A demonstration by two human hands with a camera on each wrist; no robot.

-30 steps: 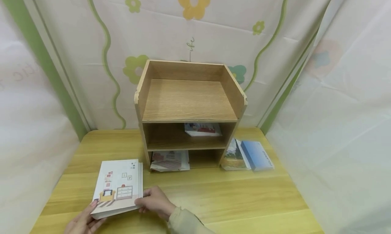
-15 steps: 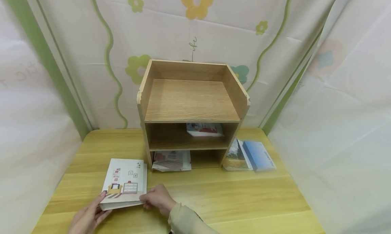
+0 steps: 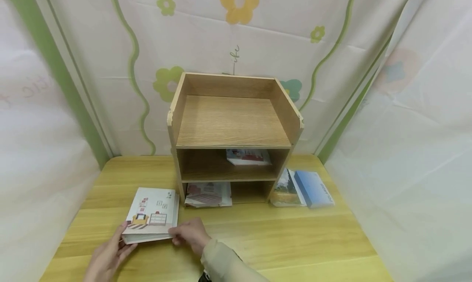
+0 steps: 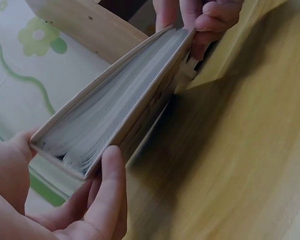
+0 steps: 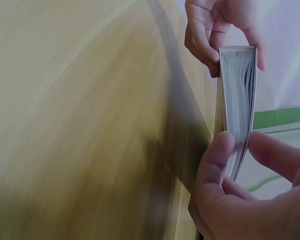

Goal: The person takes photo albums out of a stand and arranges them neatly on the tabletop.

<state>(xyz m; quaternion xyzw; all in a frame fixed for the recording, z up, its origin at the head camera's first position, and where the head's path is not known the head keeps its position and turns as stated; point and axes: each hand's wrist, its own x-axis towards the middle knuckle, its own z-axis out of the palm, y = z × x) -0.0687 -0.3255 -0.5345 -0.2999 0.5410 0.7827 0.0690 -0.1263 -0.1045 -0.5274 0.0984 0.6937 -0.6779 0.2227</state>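
Both hands hold a white photo album (image 3: 151, 216), its cover printed with an armchair and a chest of drawers. In the head view, my left hand (image 3: 107, 253) grips its lower left corner and my right hand (image 3: 192, 234) pinches its lower right corner. Its near edge is lifted, with shadow under it in the left wrist view. There the clear page edges (image 4: 115, 100) fan slightly between two stiff covers, thumb on one side and fingers on the other. The right wrist view has my right thumb and a finger on opposite covers.
A wooden shelf unit (image 3: 234, 147) stands mid-table (image 3: 280, 241). A booklet (image 3: 248, 156) lies on its middle level and another booklet (image 3: 208, 194) on the bottom one. Right of it lie a landscape-covered book (image 3: 287, 191) and a blue box (image 3: 313, 188) marked POLAROID.
The album has moved away from me and to the right in the head view, toward the shelf unit's left side. Both hands have kept hold of it.
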